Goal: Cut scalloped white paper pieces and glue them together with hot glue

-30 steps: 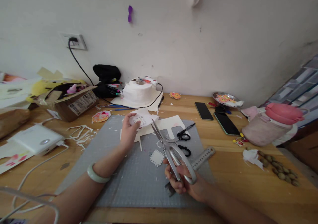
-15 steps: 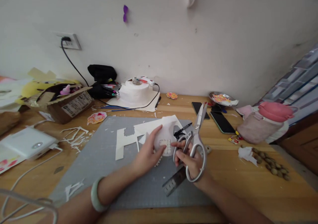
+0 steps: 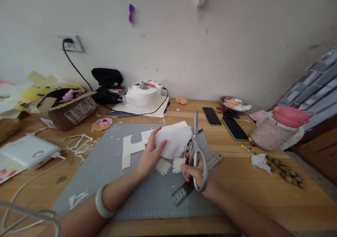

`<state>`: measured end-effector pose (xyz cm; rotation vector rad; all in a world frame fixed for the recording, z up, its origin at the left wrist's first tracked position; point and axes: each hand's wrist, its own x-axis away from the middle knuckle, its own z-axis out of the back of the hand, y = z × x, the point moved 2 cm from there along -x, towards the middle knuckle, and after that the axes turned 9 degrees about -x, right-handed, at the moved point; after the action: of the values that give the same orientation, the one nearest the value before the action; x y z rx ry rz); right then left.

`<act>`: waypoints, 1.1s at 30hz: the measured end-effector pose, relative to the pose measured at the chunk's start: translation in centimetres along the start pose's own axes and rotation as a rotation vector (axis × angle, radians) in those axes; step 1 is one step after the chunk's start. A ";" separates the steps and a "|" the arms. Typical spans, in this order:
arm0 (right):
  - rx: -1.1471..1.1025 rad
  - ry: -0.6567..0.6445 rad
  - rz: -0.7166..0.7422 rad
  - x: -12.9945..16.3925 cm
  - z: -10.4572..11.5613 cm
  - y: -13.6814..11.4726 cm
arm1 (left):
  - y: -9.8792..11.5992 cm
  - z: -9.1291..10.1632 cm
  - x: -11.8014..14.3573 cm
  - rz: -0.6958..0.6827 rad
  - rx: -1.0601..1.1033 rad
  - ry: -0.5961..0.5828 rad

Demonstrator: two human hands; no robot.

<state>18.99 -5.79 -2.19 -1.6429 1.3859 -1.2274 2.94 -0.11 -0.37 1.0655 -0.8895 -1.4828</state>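
My left hand [image 3: 149,156] is at the left edge of a sheet of thin white paper [image 3: 175,144], its thumb in front of the sheet and the other fingers partly hidden. My right hand [image 3: 195,172] holds a pair of silver scissors [image 3: 195,139] with blades pointing up and handles around the fingers. Beside its fingertips is a cream scalloped square [image 3: 178,165], apparently touched by the thumb. A scalloped round piece [image 3: 163,167] lies to the left on the grey cutting mat [image 3: 147,195]. Cream card with a cut-out [image 3: 126,156] lies behind my left hand.
A metal ruler [image 3: 181,194] lies under my right hand. Two phones [image 3: 211,116], a metal bowl [image 3: 231,98] and a pink-topped bag [image 3: 276,131] stand right. A white power bank [image 3: 39,151], paper scraps [image 3: 79,144] and a cardboard box [image 3: 65,112] are left.
The white paper has tipped down and spread out flatter. The scalloped pieces now show below it on the mat. The scissors have moved left and turned more upright.
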 end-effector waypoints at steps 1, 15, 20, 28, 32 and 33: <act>-0.008 0.005 -0.010 0.0 0.0 0.0 | -0.3 0.3 -0.5 0.026 0.001 0.040; -0.066 -0.015 -0.054 0.2 -0.5 0.0 | 0.5 1.4 -0.2 -0.212 -0.233 0.017; -0.045 -0.067 -0.048 0.1 -0.2 0.6 | 0.0 2.2 -1.3 -0.065 -0.209 0.085; -0.006 -0.126 -0.031 0.1 0.2 0.8 | 0.7 1.4 -0.9 -0.014 -0.170 -0.173; -0.002 -0.158 0.010 0.2 0.1 0.3 | 0.6 1.2 -1.0 -0.046 -0.239 -0.174; 0.000 -0.149 0.023 0.2 0.0 0.1 | 0.6 1.1 -1.0 -0.042 -0.236 -0.174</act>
<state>18.96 -6.03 -2.23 -1.6782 1.3090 -1.0689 2.09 0.73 0.70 0.7955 -0.7916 -1.6892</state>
